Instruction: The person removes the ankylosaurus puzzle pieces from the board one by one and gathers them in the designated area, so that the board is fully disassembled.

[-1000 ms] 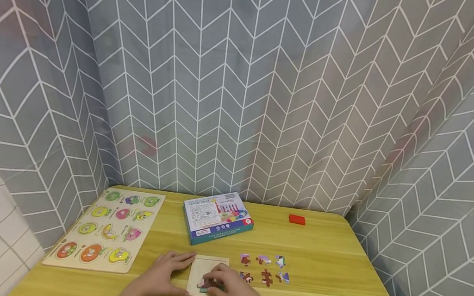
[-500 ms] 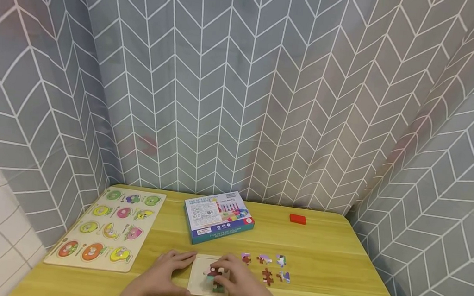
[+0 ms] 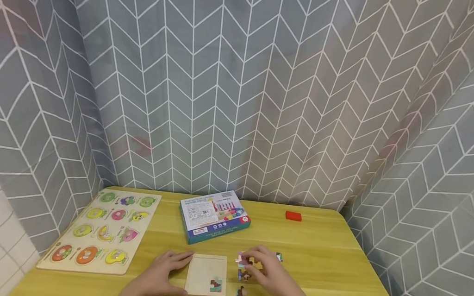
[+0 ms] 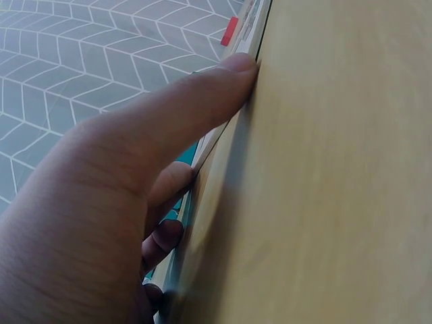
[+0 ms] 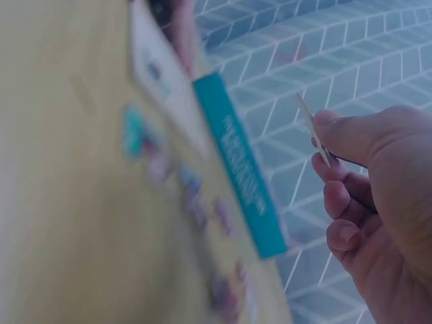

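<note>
My left hand point(image 3: 155, 277) lies at the left side of a shallow wooden puzzle tray point(image 3: 199, 273), fingers at its upper corner and thumb at its lower one. In the left wrist view the thumb point(image 4: 182, 111) reaches along the tray's edge. One jigsaw piece point(image 3: 216, 285), brown and teal, sits in the tray's lower right corner. My right hand point(image 3: 272, 275) pinches another jigsaw piece point(image 5: 314, 131) between thumb and forefinger, seen edge-on in the right wrist view. A brown and teal piece point(image 3: 241, 295) lies just right of the tray. Several more pieces are partly hidden behind the right hand.
Behind the tray lies a bead-set box point(image 3: 215, 216). A wooden board with fruit pictures point(image 3: 102, 232) covers the table's left side. At the back right is a small red block point(image 3: 293, 216). A grey patterned curtain point(image 3: 224, 96) surrounds the yellow table point(image 3: 324, 261).
My right hand has moved right from over the tray to the loose pieces and now pinches one. A piece now shows on the table right of the tray. The left hand stays put.
</note>
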Available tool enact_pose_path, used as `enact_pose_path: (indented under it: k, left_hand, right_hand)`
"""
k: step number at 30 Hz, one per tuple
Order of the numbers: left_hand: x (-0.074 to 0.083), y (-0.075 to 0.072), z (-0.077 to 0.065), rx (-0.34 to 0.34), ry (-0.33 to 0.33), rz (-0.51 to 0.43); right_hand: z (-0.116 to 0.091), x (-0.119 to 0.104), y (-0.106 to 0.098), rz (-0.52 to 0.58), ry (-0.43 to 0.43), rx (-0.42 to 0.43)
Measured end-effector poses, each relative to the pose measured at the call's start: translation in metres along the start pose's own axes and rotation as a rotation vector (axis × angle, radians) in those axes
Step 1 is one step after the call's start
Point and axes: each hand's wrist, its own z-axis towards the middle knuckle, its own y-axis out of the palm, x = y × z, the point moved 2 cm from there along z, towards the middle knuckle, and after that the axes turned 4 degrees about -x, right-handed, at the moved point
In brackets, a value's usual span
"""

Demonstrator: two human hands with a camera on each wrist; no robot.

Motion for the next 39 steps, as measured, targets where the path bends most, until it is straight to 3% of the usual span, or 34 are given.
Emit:
enact_pose_path:
  k: [8, 10, 15, 21, 25, 32, 39]
  left_hand:
    - [0.002, -0.001, -0.003, 0.017, -0.002, 0.003]
    - [0.002, -0.001, -0.003, 0.018, -0.001, 0.01]
    - [0.0, -0.002, -0.001, 0.024, 0.011, 0.027]
    - [-0.001, 0.0, -0.002, 0.031, 0.022, 0.017]
    - [-0.003, 0.002, -0.003, 0.022, 0.011, 0.01]
    - [-0.003, 0.003, -0.002, 0.001, -0.01, -0.009]
    - [-0.002, 0.001, -0.002, -0.004, -0.019, -0.018]
  right_hand:
    - [-0.049, 0.023, 0.001, -0.044, 0.103, -0.033]
    - [-0.055, 0.027, 0.001, -0.062, 0.087, -0.046]
    - [-0.06, 0.033, 0.003, -0.033, 0.08, -0.106]
    - [-0.066, 0.041, 0.008, 0.086, 0.12, -0.162]
    - [-0.07, 0.046, 0.011, 0.151, 0.092, -0.154]
    - [-0.072, 0.053, 0.013, 0.168, 0.038, -0.141]
    - [-0.072, 0.056, 0.012, 0.202, 0.074, -0.145]
